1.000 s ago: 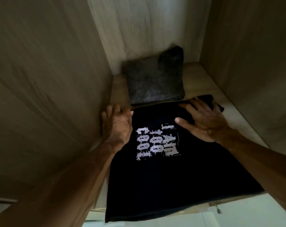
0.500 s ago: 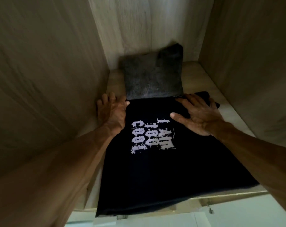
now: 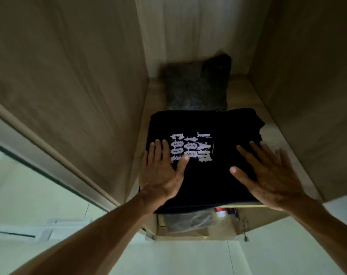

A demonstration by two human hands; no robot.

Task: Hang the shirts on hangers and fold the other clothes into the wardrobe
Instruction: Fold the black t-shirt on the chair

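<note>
The folded black tee (image 3: 204, 124) lies on the wardrobe shelf (image 3: 274, 133), its far edge touching the grey folded garment (image 3: 196, 86) at the back. Its near edge sits at the shelf's lip, perhaps just over it. Both hands are open and grip nothing. The left hand (image 3: 160, 171) lies flat on the tee's left part with straight fingers. The right hand (image 3: 268, 175) is spread over the right part; whether it presses or only hovers is unclear. Flat palms likely serve to slide and smooth the bundle without disturbing its folds, and putting it against the grey garment keeps the stack in a row. The tee's long axis seems to run front to back. Its white print lies sideways, with the lines running along the shelf's depth and the first line nearest the right wall.
</note>
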